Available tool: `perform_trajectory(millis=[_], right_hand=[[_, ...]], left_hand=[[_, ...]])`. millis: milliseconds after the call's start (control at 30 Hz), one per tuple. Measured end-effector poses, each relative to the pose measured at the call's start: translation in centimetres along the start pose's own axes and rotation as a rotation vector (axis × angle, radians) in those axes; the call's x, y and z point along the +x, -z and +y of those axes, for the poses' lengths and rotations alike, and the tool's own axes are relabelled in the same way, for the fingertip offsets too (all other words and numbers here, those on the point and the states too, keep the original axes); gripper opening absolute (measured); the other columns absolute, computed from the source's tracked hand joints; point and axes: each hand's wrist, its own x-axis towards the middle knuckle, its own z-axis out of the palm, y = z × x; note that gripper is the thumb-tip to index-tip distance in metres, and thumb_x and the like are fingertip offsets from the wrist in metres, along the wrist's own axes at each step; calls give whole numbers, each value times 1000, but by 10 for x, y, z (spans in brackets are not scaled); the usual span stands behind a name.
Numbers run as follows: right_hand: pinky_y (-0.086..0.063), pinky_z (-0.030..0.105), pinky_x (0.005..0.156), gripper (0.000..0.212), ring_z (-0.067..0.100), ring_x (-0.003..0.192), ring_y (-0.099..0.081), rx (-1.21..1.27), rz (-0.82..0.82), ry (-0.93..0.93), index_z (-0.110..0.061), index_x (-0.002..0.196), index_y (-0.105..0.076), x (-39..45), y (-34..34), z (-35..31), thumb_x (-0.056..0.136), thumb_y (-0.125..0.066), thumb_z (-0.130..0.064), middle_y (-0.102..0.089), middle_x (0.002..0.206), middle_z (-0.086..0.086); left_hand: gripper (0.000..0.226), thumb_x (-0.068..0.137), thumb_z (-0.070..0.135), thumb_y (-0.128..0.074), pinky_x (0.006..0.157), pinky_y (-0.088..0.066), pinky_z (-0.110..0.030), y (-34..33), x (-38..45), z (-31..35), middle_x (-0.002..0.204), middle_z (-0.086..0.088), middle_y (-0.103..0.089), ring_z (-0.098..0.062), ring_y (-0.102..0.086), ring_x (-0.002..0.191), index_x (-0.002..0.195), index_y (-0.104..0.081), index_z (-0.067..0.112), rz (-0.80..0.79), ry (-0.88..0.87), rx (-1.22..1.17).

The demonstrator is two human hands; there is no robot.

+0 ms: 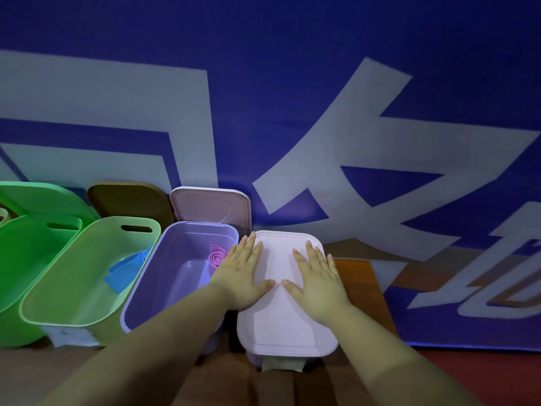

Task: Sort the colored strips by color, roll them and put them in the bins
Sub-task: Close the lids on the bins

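While both hands (281,276) press flat, pink lid (285,326), writing illegible

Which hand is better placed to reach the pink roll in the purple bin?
Left. The left hand rests at the lid's left edge, beside the pink roll in the purple bin; the right hand lies farther away.

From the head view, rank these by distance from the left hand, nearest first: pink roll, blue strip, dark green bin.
1. Pink roll, just left of the left hand, inside the purple bin.
2. Blue strip, farther left, in the light green bin.
3. Dark green bin, at the far left edge.
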Motion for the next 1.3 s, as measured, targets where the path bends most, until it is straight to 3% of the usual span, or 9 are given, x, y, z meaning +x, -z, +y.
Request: perform_trajectory(millis=[133,233,467,567,667,833,1067,1167,1300], right_hand=[[13,36,114,66,21,146,15,47,6,-24,-28,152,0,-19,1,-5,97,-24,-56,16,159,1],[9,38,116,68,22,147,12,64,-8,-113,-27,152,0,-41,-4,-4,96,-23,-58,15,159,2],[6,33,117,83,19,147,10,149,-36,-191,-15,151,9,-80,-24,-5,93,-26,-63,19,158,6],[5,33,117,85,19,147,9,162,-29,-185,-15,151,10,-82,-27,-5,92,-27,-64,20,158,5],[0,34,118,85,21,147,3,199,-44,-203,-19,151,11,-82,-29,-5,92,-29,-65,20,158,1],[-3,38,118,84,22,147,-2,199,-63,-204,-19,150,12,-79,-32,-5,92,-28,-65,22,157,0],[-5,43,119,87,23,146,-13,148,-227,-220,-22,150,15,-77,-17,-3,90,-27,-68,25,156,-2],[-2,45,118,89,26,147,-5,45,-265,-223,-22,151,10,-77,-3,-4,87,-28,-71,20,158,1],[1,44,117,81,27,147,6,23,-188,-180,-27,151,7,-74,17,-14,90,-28,-67,18,158,5]], left_hand=[[128,46,87,25,110,19,-28,-3,-31,8,157,-5,19,-19,16,145,149,12,12,20,-8,-30],[141,32,82,40,111,17,-28,-14,-52,15,157,-7,18,-19,15,145,149,11,10,-32,-31,-3],[143,29,92,26,115,13,-32,-17,-64,17,155,-6,26,-19,20,144,148,19,12,-146,-49,47],[146,24,90,32,116,12,-32,-20,-63,18,155,-6,26,-19,20,144,148,19,12,-132,-49,62],[129,47,92,16,115,12,-33,-21,-63,18,155,-7,26,-19,21,144,147,20,12,-148,-49,68],[92,88,71,-16,117,11,-34,-18,-61,21,155,-8,26,-21,21,144,147,20,10,-190,-33,133],[90,90,69,-17,117,9,-36,-8,-64,26,156,-8,22,-22,17,145,148,18,10,-227,-14,232],[92,88,72,-18,118,10,-38,3,-63,31,158,-10,14,-23,12,146,150,11,9,-228,-9,299],[82,93,64,-25,117,8,-40,30,-59,33,159,-12,4,-25,2,147,152,-2,12,-124,-41,282]])
